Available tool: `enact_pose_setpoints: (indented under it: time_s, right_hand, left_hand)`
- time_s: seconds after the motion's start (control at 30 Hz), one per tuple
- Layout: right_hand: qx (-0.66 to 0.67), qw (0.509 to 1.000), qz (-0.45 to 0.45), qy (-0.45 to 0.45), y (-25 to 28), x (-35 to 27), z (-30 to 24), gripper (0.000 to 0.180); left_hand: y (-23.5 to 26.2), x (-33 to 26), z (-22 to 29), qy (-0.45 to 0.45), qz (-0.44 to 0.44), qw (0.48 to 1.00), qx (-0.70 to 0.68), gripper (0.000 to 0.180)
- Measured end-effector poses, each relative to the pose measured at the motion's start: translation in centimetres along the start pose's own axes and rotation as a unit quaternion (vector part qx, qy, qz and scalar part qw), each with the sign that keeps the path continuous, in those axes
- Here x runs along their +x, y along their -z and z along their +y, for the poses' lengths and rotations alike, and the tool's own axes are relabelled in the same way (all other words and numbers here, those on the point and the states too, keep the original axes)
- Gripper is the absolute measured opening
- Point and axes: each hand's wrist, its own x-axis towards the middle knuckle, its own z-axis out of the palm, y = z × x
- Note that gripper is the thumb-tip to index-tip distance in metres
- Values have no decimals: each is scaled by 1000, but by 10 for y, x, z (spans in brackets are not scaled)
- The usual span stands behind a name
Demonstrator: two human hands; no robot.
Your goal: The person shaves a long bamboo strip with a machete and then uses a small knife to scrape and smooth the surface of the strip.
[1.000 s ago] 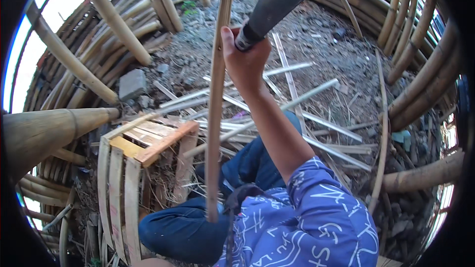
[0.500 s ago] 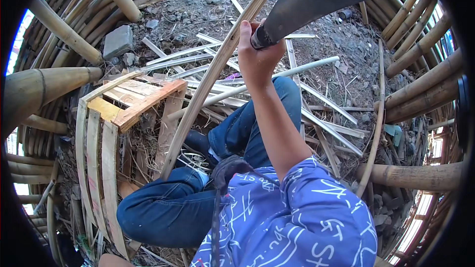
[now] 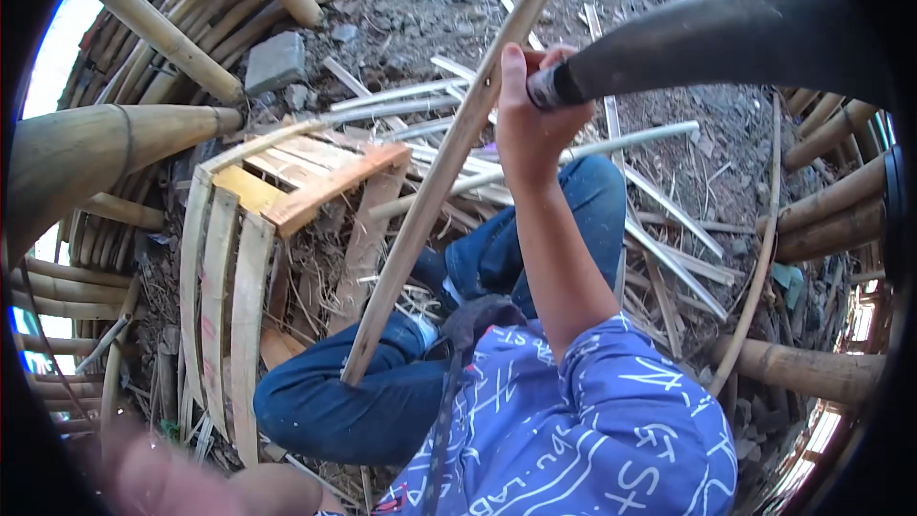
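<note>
A wide, dark, curved machete (image 3: 716,43) points to the right, its handle end inside my closed right hand (image 3: 537,124). A long wooden strip (image 3: 435,205) slants past the same hand, the thumb pressed along it. The strip's lower end lies against my bent left leg, and its upper end runs out at the top of the view. At the lower left my left hand (image 3: 158,473) is smeared by motion, its fingers unclear, near the slats of a wooden crate (image 3: 250,306). Nothing can be made out in it.
Split strips (image 3: 669,215) and shavings litter the ground before my crossed legs. A grey block (image 3: 275,62) lies at the far left. Thick bamboo poles (image 3: 105,143) jut in on the left, and another bamboo pole (image 3: 812,368) lies at the right.
My left hand has come into view at the lower left. The machete has swung to a flatter angle. The whole scene has shifted right, and the strip's lower end now overlaps my left leg.
</note>
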Motion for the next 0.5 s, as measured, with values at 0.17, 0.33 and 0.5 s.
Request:
enact_pose_setpoints:
  time_s: [0.17, 0.33, 0.5]
  right_hand:
    - [28, 998, -16, -45, 3, -22, -29, 21]
    - [85, 988, -81, -96, 8, -70, -39, 29]
    - [116, 969, -167, -140, 30, -83, -45, 34]
  left_hand:
    - [-2, -34, -130, 305, -257, 681, 614, 89]
    - [20, -69, -139, 386, -207, 722, 536, 47]
    - [31, -87, -79, 390, -230, 641, 619, 22]
